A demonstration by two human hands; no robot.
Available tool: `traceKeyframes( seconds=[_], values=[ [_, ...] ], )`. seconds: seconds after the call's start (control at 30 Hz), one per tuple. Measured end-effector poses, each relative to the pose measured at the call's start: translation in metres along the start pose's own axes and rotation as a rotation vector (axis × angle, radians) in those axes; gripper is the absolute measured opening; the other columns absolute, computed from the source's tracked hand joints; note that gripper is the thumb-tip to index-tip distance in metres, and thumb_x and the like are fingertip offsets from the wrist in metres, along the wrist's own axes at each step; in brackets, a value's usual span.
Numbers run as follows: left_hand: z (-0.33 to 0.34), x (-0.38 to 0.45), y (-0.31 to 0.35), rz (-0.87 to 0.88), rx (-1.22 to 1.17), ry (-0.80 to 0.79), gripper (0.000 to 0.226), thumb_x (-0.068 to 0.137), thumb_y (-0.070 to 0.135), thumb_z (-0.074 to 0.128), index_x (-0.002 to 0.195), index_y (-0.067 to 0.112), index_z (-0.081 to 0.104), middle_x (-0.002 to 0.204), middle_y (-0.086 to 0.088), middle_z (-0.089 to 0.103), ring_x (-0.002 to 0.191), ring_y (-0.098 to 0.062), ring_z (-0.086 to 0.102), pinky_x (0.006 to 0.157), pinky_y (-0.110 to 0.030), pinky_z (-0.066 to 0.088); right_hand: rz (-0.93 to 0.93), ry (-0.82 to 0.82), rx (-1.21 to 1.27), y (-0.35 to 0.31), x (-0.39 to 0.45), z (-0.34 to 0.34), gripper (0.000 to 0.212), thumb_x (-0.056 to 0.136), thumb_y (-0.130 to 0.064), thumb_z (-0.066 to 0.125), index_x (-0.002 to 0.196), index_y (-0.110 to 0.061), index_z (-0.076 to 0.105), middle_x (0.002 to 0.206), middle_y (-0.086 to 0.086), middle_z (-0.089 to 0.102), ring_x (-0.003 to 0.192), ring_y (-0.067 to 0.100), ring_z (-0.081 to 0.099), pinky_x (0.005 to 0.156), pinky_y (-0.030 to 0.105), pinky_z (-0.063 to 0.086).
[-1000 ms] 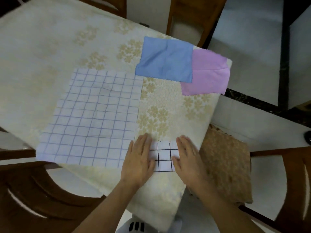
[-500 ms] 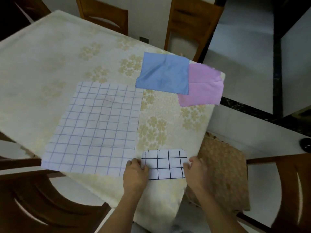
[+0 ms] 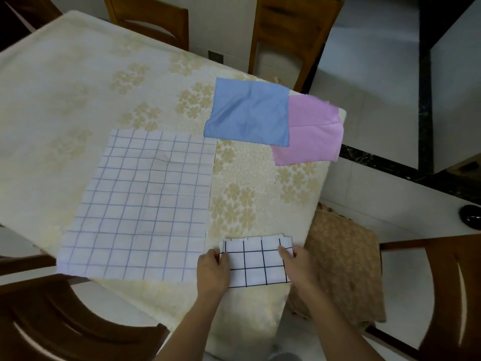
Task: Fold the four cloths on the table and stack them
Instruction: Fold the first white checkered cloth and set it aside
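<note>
Left hand (image 3: pixel 212 269) and right hand (image 3: pixel 299 267) each pinch a side edge of the black-grid cloth (image 3: pixel 256 261), thumbs curled over the top, at the near edge of the table (image 3: pixel 78 100). It is a small, thick layered rectangle: first fold apparently done, next likely setting it down as the stack's base. Still flat and unfolded: the large thin purple-grid cloth (image 3: pixel 140 204) beside it, and farther off the smooth blue cloth (image 3: pixel 248 113) overlapping the pink cloth (image 3: pixel 312 134).
</note>
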State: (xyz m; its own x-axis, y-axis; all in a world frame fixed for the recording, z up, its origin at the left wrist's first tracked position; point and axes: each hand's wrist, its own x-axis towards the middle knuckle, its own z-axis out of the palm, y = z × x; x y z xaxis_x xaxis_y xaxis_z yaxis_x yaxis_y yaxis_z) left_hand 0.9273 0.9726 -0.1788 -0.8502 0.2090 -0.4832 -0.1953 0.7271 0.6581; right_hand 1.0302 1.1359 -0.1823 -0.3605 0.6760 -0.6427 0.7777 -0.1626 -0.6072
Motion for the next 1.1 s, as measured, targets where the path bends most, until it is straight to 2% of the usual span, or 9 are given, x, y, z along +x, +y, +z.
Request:
traceKeyframes(
  seconds=[0.1, 0.2, 0.3, 0.37, 0.47, 0.7, 0.9, 1.0, 1.1],
  values=[
    [-0.006, -0.003, 0.001, 0.002, -0.063, -0.079, 0.029, 0.099, 0.025, 0.05, 0.074, 0.013, 0.044, 0.072, -0.003, 0.051, 0.067, -0.017, 0.048, 0.06, -0.031, 0.037, -0.037, -0.028, 0.092, -0.005, -0.005, -0.008, 0.025, 0.1, -0.029, 0.057, 0.089, -0.008, 0.064, 0.084, 0.014, 0.067, 0.078, 0.028, 0.065, 0.062, 0.03, 0.045],
    [-0.016, -0.007, 0.008, 0.037, -0.167, -0.119, 0.031, 0.1, 0.03, 0.051, 0.076, 0.012, 0.041, 0.071, -0.002, 0.047, 0.065, -0.015, 0.044, 0.059, -0.028, 0.034, -0.122, -0.052, 0.125, -0.01, -0.012, -0.014, 0.023, 0.1, -0.035, 0.056, 0.1, -0.014, 0.066, 0.095, 0.017, 0.07, 0.091, 0.034, 0.067, 0.073, 0.036, 0.055],
    [-0.026, -0.01, 0.017, 0.065, -0.245, -0.12, 0.032, 0.101, 0.032, 0.05, 0.078, 0.011, 0.041, 0.074, -0.005, 0.048, 0.068, -0.016, 0.046, 0.061, -0.028, 0.035, -0.158, -0.066, 0.227, -0.018, -0.024, -0.02, 0.012, 0.099, -0.032, 0.059, 0.102, -0.022, 0.066, 0.099, 0.001, 0.073, 0.094, 0.021, 0.07, 0.08, 0.04, 0.059],
    [-0.031, -0.013, 0.024, 0.091, -0.279, -0.117, 0.033, 0.1, 0.033, 0.05, 0.082, 0.007, 0.041, 0.077, -0.007, 0.049, 0.07, -0.016, 0.047, 0.061, -0.028, 0.036, -0.128, -0.092, 0.364, -0.027, -0.035, -0.026, 0.01, 0.097, -0.023, 0.063, 0.104, -0.021, 0.07, 0.098, 0.0, 0.076, 0.091, 0.018, 0.073, 0.076, 0.034, 0.06],
    [-0.04, -0.02, 0.034, 0.126, -0.329, -0.104, 0.034, 0.101, 0.034, 0.05, 0.089, 0.003, 0.042, 0.08, -0.007, 0.049, 0.071, -0.015, 0.046, 0.062, -0.027, 0.037, -0.109, -0.144, 0.475, -0.036, -0.047, -0.033, 0.015, 0.097, -0.021, 0.063, 0.107, -0.015, 0.072, 0.098, 0.002, 0.077, 0.091, 0.021, 0.074, 0.082, 0.041, 0.059],
    [-0.039, -0.052, 0.055, 0.166, -0.389, -0.024, 0.033, 0.105, 0.037, 0.037, 0.094, 0.01, 0.052, 0.09, -0.005, 0.061, 0.08, -0.014, 0.056, 0.068, -0.028, 0.042, -0.323, 0.012, 0.405, -0.038, -0.066, -0.054, 0.022, 0.103, -0.031, 0.051, 0.098, -0.023, 0.07, 0.087, -0.007, 0.076, 0.081, 0.008, 0.072, 0.064, 0.02, 0.054],
    [-0.018, -0.092, 0.055, 0.23, -0.358, 0.029, 0.029, 0.105, 0.036, 0.038, 0.087, 0.015, 0.049, 0.086, -0.003, 0.059, 0.077, -0.013, 0.055, 0.065, -0.028, 0.042, -0.402, 0.139, 0.358, -0.004, -0.087, -0.079, 0.025, 0.103, -0.034, 0.049, 0.088, -0.021, 0.065, 0.083, 0.002, 0.072, 0.079, 0.02, 0.07, 0.067, 0.041, 0.057],
    [-0.005, -0.114, 0.055, 0.186, -0.407, -0.026, 0.028, 0.104, 0.036, 0.04, 0.09, 0.016, 0.051, 0.088, -0.001, 0.06, 0.078, -0.016, 0.057, 0.06, -0.029, 0.046, -0.41, 0.156, 0.391, 0.014, -0.1, -0.097, 0.019, 0.103, -0.03, 0.05, 0.09, -0.025, 0.063, 0.085, -0.005, 0.071, 0.077, 0.01, 0.07, 0.062, 0.029, 0.056],
    [0.008, -0.137, 0.052, 0.149, -0.441, -0.089, 0.028, 0.104, 0.037, 0.04, 0.095, 0.015, 0.055, 0.087, -0.003, 0.06, 0.075, -0.016, 0.057, 0.054, -0.026, 0.044, -0.44, 0.163, 0.338, 0.036, -0.113, -0.115, 0.018, 0.102, -0.032, 0.05, 0.089, -0.027, 0.062, 0.087, -0.004, 0.071, 0.076, 0.007, 0.068, 0.065, 0.031, 0.057]
  ],
)
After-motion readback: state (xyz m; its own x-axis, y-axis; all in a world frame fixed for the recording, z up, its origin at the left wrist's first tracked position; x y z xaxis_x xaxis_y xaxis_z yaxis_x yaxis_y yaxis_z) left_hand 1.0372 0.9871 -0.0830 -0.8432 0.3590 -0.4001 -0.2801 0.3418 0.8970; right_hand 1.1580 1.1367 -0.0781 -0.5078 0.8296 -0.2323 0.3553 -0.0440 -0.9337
